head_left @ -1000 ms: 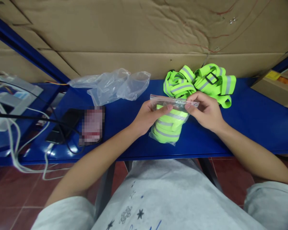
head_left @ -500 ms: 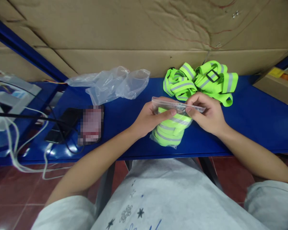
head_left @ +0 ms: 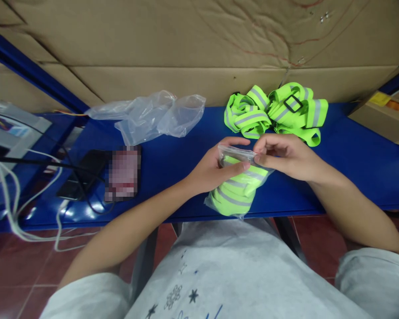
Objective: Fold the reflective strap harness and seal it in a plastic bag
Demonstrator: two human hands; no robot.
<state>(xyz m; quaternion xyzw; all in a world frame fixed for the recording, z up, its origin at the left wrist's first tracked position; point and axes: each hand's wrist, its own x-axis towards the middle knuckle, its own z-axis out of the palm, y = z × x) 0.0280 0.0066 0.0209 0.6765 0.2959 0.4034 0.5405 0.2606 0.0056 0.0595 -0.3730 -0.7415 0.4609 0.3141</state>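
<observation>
A clear zip bag (head_left: pixel 234 153) holds a folded neon-yellow reflective strap (head_left: pixel 232 201) with grey stripes, near the front edge of the table. My left hand (head_left: pixel 216 168) grips the bag from the left, thumb across its front and fingers behind. With thumb and forefinger, my right hand (head_left: pixel 279 155) pinches the bag's top edge at the right side. Just beyond the hands lie two loose bundles of the same kind of strap, one on the left (head_left: pixel 248 113) and one with a black buckle on the right (head_left: pixel 299 110).
On the blue table (head_left: pixel 173 164), crumpled clear plastic bags (head_left: pixel 159 115) lie at the back. A phone with a blurred screen (head_left: pixel 123 173) and a black device (head_left: pixel 83 175) sit left, beside white cables (head_left: pixel 13 199). A cardboard box (head_left: pixel 382 119) stands at the right; cardboard (head_left: pixel 186 35) lines the back.
The bag and both hands have come slightly closer to the table's front edge. My right hand has shifted along the bag's top edge, and the bag's right corner has dipped.
</observation>
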